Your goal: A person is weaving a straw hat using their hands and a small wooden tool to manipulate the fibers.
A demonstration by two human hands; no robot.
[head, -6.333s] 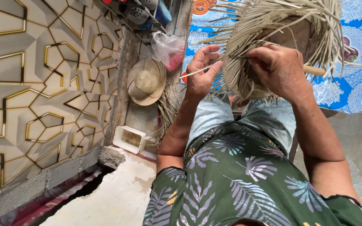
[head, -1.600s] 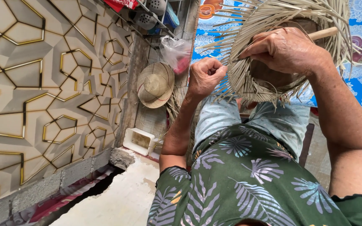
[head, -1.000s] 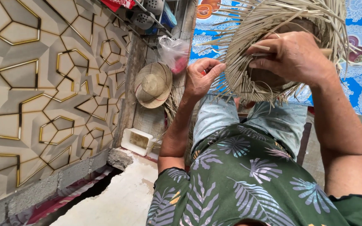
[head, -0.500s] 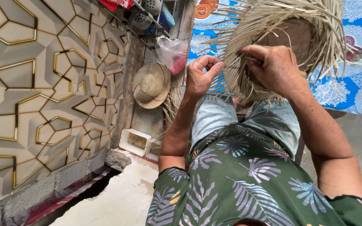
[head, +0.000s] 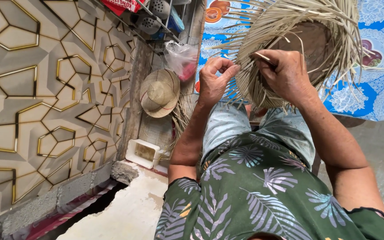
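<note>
A half-woven straw hat (head: 290,40) with many loose strands sticking out sits over a round brown form above my knees. My left hand (head: 215,80) pinches straw strands at the hat's left edge, fingers curled. My right hand (head: 285,73) rests on the hat's front and grips a thin strand between thumb and fingers. My lap, in a green leaf-print top (head: 263,191) and pale shorts, lies below.
A finished straw hat (head: 158,92) hangs on the wall at left, under a plastic bag (head: 181,58). A white plastic tub (head: 142,153) and a concrete block (head: 124,172) sit on the floor. A blue patterned cloth (head: 378,80) hangs behind the hat.
My hands have shifted slightly on the hat's edge; the right hand has moved down and left across the weave, and the wooden stick seen earlier beside it is out of sight.
</note>
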